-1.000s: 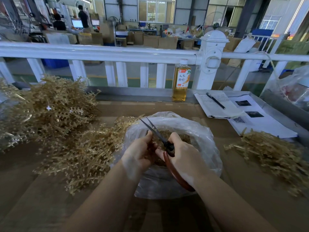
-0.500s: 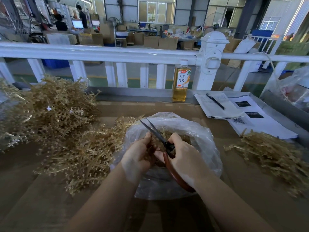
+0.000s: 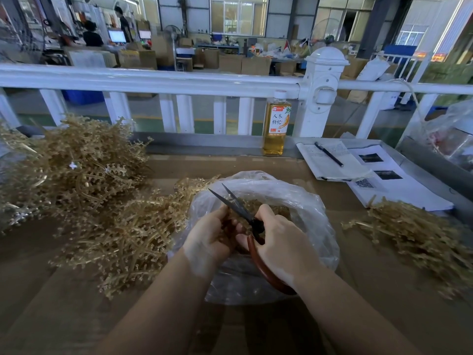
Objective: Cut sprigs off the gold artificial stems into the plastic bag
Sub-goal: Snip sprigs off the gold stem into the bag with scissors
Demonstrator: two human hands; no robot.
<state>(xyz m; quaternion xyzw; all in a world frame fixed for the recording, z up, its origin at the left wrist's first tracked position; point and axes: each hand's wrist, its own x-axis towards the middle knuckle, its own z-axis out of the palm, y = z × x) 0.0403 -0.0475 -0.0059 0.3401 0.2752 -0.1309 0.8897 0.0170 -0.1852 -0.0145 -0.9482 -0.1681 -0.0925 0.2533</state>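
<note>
Left of your left hand point(image 3: 208, 238), the heap of gold artificial plastic stems point(image 3: 84, 190) looks light, springy and tangle-prone; take each by its bare main stalk. The crinkled clear plastic bag point(image 3: 314, 216) gapes beneath both hands. Your right hand point(image 3: 279, 239) grips the red-handled black scissors point(image 3: 240, 210), blades parted; your left pinches a mostly hidden sprig. Little has shifted from a second ago.

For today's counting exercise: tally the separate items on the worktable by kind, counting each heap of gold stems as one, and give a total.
Heaps of gold stems: 2, a left heap and a right heap
Plastic bag: 1
Scissors: 1
Drink bottle: 1
Pen: 1
Total: 6
</note>
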